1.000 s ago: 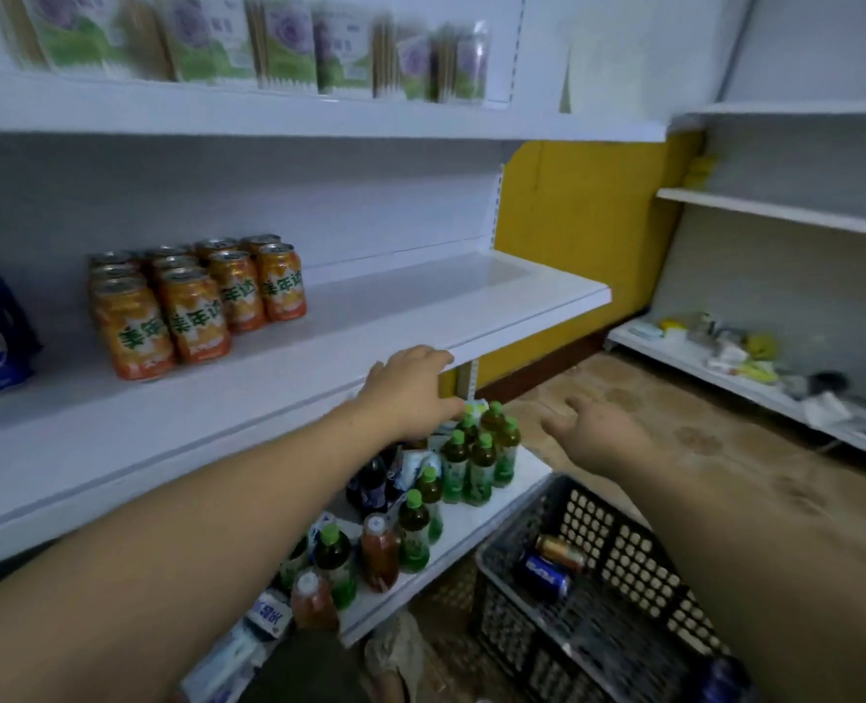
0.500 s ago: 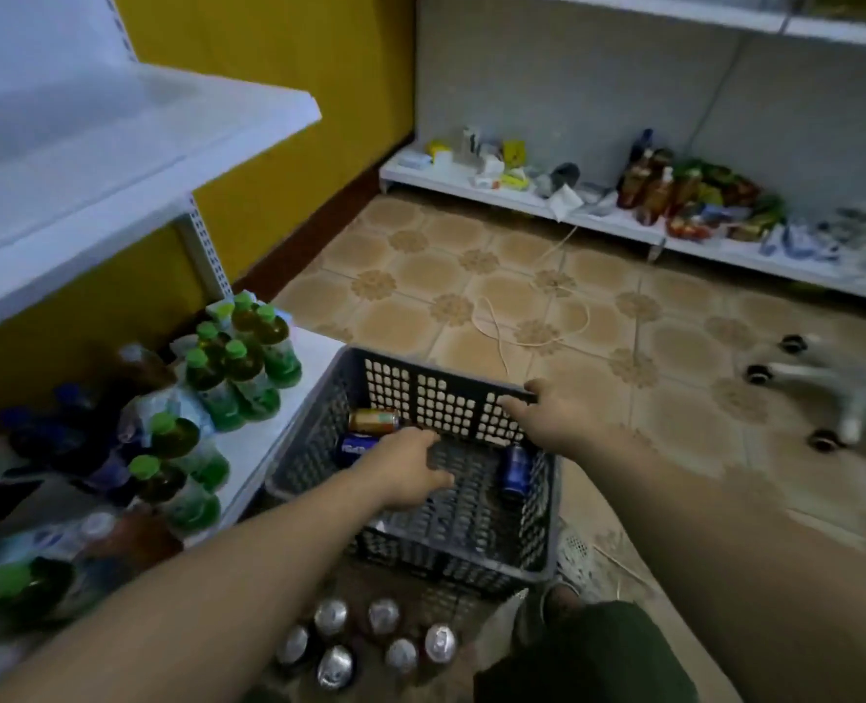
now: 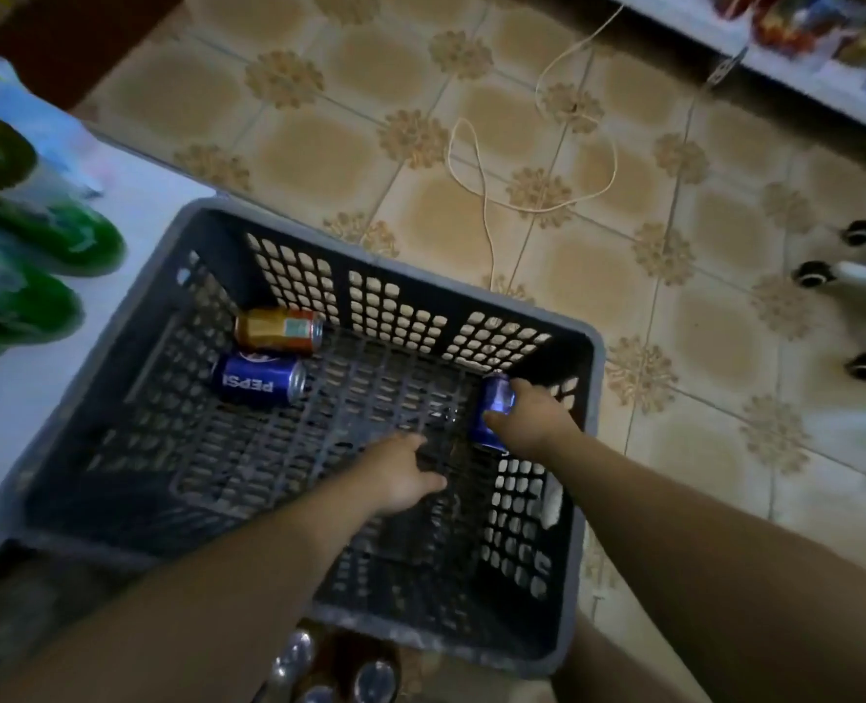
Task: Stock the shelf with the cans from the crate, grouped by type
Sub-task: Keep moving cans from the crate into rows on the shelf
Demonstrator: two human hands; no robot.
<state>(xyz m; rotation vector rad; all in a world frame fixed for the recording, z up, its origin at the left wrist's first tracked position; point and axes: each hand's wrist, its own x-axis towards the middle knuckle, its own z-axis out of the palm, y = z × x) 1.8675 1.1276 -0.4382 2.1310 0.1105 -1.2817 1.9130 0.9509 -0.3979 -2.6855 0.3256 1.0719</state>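
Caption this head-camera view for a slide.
Right hand grips a blue can in the grey crate, left hand open beside it; Pepsi can and orange can lie opposite.

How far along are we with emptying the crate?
Mostly emptied: the crate shows only three cans. In hand: the right hand grips a blue can at the right wall; the left hand reaches in, open. Left: a Pepsi can and an orange can lying in the far left corner. No view of the shelf being stocked.
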